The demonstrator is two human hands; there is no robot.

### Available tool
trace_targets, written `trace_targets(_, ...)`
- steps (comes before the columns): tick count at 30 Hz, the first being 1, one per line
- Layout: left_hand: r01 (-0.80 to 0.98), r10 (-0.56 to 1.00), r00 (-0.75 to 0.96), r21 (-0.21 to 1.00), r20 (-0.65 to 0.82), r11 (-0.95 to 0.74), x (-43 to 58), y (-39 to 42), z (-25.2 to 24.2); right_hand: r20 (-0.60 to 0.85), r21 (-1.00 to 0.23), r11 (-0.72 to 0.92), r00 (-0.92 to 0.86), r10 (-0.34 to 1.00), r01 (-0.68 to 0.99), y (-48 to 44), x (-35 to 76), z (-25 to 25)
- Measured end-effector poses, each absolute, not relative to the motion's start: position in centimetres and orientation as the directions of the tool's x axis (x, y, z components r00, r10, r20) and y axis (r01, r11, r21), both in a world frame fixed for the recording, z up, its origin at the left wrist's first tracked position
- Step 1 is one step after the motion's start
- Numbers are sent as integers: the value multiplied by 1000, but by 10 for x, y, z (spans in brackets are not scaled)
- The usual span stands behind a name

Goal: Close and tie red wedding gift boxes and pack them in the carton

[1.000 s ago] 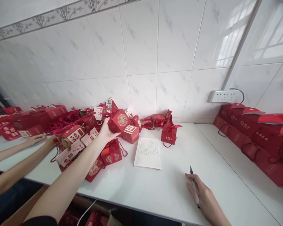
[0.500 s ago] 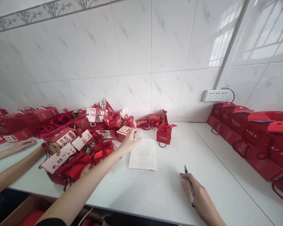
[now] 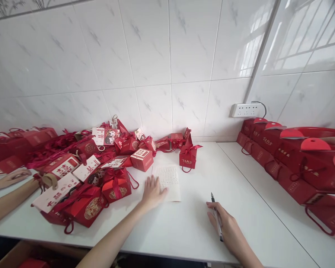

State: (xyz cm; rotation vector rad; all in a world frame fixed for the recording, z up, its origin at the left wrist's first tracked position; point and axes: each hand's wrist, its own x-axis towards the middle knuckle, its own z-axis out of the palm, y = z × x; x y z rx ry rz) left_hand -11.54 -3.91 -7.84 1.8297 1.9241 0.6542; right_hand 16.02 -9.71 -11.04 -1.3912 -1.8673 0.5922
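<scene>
My left hand [image 3: 153, 191] lies with its fingers apart over the left edge of a sheet of paper [image 3: 171, 191] on the white table. Rows of small writing fill the sheet's upper part, too small to read. A pen [image 3: 219, 226] with a dark tip and pale barrel is held in my right hand [image 3: 226, 225], its tip pointing away from me, to the right of the paper. Just beyond my left hand sits a red gift box [image 3: 142, 160] with a white label. Another red box with a ribbon bow [image 3: 188, 157] stands behind the paper.
Many red boxes with ribbons [image 3: 85, 208] are heaped on the left. A row of red boxes [image 3: 290, 167] lines the right side. Another person's hand [image 3: 13, 178] and a forearm [image 3: 15, 201] rest at far left. A power strip [image 3: 248, 109] is by the tiled wall.
My left hand has come back toward me from beside the labelled red box onto the paper's left edge. My right hand still holds the pen. The view has turned slightly right.
</scene>
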Motion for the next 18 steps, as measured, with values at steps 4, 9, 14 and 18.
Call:
trace_targets(4, 791, 993, 107, 609, -54, -52, -96, -76, -83, 272, -735, 298, -138, 952, 609, -96, 161, -114)
trace_targets(9, 857, 990, 103, 496, 100, -139, -117, -98, -51, 245, -740, 262, -115, 963, 620, -96, 165, -117)
trace_targets(14, 938, 829, -338, 229, 445, 259, -177, -98, -11, 191, -708, 263, -181, 965, 655, -89, 179, -125)
trace_targets(18, 809, 713, -588, 280, 383, 517, -197, -99, -9, 157, -692, 272, -228, 961, 669, -83, 186, -130)
